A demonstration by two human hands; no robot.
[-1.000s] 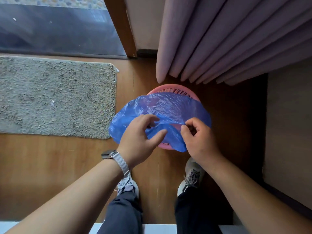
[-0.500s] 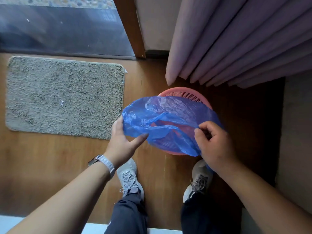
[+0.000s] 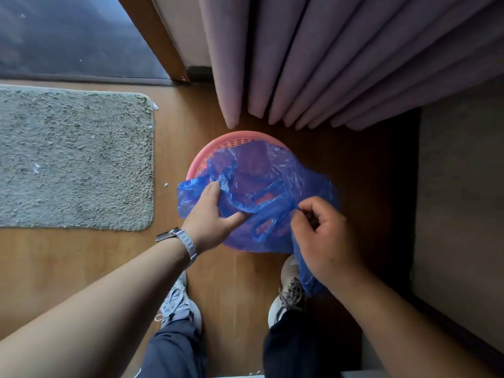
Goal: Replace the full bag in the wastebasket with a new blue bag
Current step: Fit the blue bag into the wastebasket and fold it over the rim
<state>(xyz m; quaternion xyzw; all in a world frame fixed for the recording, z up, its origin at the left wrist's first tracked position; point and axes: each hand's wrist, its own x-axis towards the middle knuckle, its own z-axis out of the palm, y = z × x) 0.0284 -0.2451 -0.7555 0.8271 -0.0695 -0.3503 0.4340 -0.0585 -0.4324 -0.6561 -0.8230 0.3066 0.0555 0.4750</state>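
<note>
A thin blue plastic bag [image 3: 275, 175] is spread over a round pink wastebasket [image 3: 203, 156] on the wooden floor. Only the basket's far and left rim shows; the bag hides its inside. My left hand [image 3: 211, 216] grips the bag's left edge, fingers tucked into the plastic and thumb pointing right. My right hand [image 3: 324, 236] pinches the bag's right edge, and a strip of the bag hangs down under its wrist. A bag handle loop lies between the two hands.
A grey shaggy mat [image 3: 73, 159] lies on the floor to the left. Mauve curtains [image 3: 327, 64] hang just behind the basket. My two shoes [image 3: 180, 304] stand close in front of it. A dark wall or cabinet edge [image 3: 414, 214] runs along the right.
My left hand has moved right and taken a deeper grip inside the bag's edge. The bag has sunk lower over the basket, its handle loops now showing. My view has tilted down and closer.
</note>
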